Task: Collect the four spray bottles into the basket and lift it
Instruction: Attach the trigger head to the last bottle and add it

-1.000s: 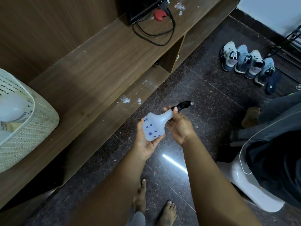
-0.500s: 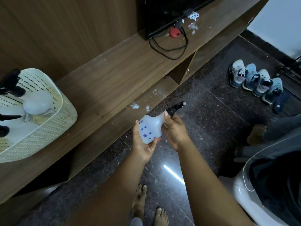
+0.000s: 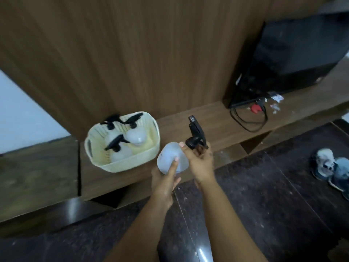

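The left hand (image 3: 166, 178) cups the pale body of a spray bottle (image 3: 171, 159) from below, fingers curled up its side. The right hand (image 3: 201, 161) grips its neck under the black trigger head (image 3: 196, 133), which points up. The bottle is held just right of the cream basket (image 3: 151, 148), apart from it and above the front edge of the wooden shelf (image 3: 217, 120). Three bottles seem to lie inside the basket, though blur makes the count unsure. Farther right on the shelf stand a dark screen (image 3: 298, 53), a looped black cable (image 3: 249, 120) and a red plug (image 3: 255, 108); shoes (image 3: 330, 167) sit on the dark floor (image 3: 264, 205). No writing is legible.
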Tool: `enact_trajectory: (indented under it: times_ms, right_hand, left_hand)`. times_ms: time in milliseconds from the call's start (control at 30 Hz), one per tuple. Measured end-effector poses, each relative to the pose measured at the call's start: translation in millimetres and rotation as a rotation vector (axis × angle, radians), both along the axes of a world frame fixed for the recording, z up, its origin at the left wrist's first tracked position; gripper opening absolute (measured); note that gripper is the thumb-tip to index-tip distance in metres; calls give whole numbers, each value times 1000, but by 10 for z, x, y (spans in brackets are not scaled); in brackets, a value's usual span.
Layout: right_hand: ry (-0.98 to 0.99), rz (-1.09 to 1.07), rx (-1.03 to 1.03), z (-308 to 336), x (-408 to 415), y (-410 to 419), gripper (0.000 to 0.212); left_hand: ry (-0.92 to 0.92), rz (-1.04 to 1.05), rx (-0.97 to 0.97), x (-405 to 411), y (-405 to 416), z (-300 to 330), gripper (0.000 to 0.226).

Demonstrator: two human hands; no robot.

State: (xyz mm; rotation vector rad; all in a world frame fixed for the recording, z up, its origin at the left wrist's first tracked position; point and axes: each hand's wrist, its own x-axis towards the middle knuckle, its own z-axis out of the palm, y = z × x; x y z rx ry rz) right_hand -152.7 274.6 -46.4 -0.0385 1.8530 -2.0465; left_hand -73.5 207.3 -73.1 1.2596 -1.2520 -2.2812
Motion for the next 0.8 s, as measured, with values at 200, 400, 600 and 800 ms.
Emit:
enact_trajectory:
  times_ms: [200,400,600,800]
  right_hand:
    - [191,325,87,479,245,-675,41]
    - [289,352,196,471,112,-909,37]
    - [374,192,309,239,8,-1234,30]
    - [483,70,428,-29,-38,-1521,40]
  left_hand:
    - [-135,134,-227,339,-582,336,93]
    - [-130,15,-296,364,-1058,333,77]
    - [-137,87,-244,139,-1298,168,57]
    - [-190,-47,-445,45,-1468,-2,47]
